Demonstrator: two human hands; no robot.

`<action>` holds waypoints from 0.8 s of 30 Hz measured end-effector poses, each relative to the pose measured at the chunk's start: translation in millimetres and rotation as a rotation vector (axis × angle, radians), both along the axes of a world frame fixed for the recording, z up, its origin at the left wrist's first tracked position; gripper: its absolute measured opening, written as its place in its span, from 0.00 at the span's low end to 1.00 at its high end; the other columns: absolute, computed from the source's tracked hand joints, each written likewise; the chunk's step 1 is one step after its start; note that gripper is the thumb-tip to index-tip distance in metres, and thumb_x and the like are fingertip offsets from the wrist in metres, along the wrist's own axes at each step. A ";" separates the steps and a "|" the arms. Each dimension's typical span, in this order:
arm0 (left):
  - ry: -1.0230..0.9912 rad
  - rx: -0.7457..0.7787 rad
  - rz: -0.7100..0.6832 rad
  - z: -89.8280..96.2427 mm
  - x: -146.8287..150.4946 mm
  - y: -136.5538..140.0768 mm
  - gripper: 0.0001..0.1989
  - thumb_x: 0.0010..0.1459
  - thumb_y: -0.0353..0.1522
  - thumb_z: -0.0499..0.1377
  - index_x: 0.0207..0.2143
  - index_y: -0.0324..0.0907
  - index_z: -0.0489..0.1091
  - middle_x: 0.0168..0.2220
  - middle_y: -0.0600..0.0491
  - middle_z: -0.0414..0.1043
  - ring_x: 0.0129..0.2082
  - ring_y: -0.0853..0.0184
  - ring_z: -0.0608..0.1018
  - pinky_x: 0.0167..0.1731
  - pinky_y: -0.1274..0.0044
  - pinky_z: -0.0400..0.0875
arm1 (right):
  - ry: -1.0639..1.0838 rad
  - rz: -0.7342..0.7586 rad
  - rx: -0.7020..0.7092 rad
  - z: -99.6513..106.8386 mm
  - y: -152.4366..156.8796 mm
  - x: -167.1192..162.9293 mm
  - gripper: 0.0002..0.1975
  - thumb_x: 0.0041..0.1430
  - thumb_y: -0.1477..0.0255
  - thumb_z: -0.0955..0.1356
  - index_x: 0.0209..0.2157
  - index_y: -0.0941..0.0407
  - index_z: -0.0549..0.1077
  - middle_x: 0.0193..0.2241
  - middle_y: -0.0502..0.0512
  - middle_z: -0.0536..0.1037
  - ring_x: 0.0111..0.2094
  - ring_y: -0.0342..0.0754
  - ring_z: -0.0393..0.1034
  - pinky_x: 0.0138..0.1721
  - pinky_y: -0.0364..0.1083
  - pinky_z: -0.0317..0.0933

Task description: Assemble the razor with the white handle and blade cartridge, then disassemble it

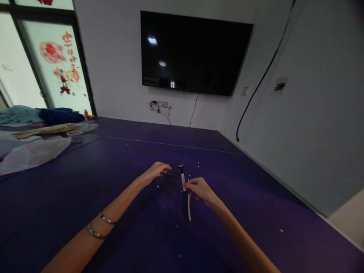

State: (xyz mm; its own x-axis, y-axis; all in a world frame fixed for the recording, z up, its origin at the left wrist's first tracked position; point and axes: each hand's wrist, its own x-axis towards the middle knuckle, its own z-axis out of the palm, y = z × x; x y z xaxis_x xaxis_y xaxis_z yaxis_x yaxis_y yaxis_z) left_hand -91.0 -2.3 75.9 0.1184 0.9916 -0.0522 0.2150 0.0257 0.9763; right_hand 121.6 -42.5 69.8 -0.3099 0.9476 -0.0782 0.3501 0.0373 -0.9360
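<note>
A razor (183,181) with a pale handle and a dark green head stands out against the purple surface. My right hand (200,188) pinches its handle near the lower end, thumb and fingertips together. Under that hand runs a thin whitish strip (189,208), partly hidden by the fingers; whether they touch it I cannot tell. To the left of the razor head, my left hand (157,169) reaches out with its fingers apart and holds nothing visible. A small dark piece (168,174) lies just below its fingertips.
Small white scraps (158,186) dot the purple surface (127,227). Clear plastic bags (36,153) and folded blue cloth (61,115) lie at the far left. A black cable (263,77) hangs along the right wall, and a television (193,53) is mounted ahead.
</note>
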 end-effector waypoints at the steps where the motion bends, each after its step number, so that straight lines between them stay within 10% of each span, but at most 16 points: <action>1: 0.027 -0.034 -0.008 0.2 -9.3 3.6 0.18 0.47 0.42 0.56 0.35 0.39 0.74 0.44 0.44 0.73 0.45 0.57 0.71 0.41 0.70 0.62 | -0.028 -0.020 -0.012 -4.7 2.4 -0.1 0.12 0.50 0.69 0.65 0.17 0.59 0.69 0.11 0.46 0.66 0.11 0.35 0.54 0.09 0.36 0.45; 12: 0.124 -0.020 0.069 9.1 -44.5 17.0 0.21 0.47 0.43 0.53 0.37 0.39 0.72 0.48 0.45 0.70 0.47 0.59 0.71 0.40 0.74 0.63 | -0.400 -0.116 0.015 -41.1 20.9 -7.6 0.14 0.47 0.72 0.64 0.11 0.58 0.67 0.10 0.49 0.69 0.09 0.36 0.57 0.09 0.36 0.50; 24: 0.109 -0.007 0.031 7.7 -45.6 16.1 0.21 0.47 0.44 0.54 0.37 0.39 0.73 0.47 0.44 0.70 0.46 0.59 0.71 0.39 0.73 0.64 | -0.657 0.049 0.020 -30.0 19.6 -25.9 0.15 0.42 0.75 0.65 0.08 0.56 0.61 0.06 0.49 0.65 0.11 0.41 0.62 0.12 0.37 0.56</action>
